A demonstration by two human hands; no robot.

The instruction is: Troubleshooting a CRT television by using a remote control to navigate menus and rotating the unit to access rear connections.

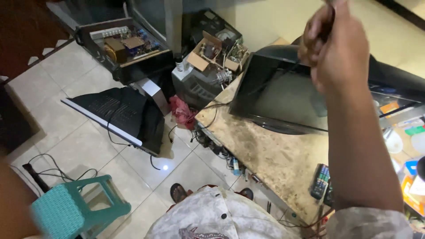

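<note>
Gripping a thin dark cable (283, 73), the right hand (338, 48) is clamped shut above the black glossy television (283, 95).

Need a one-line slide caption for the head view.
Right hand raised, gripping a dark tool above a black television on a stained workbench; opened sets on the tiled floor.

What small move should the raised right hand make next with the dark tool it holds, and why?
Probably lower the right hand slowly toward the television on the worktop. The hand is raised high above the set, closed on a dark tool whose tip is blurred, and a thin cable crosses the screen. Coming down slowly would help avoid catching it.
</note>
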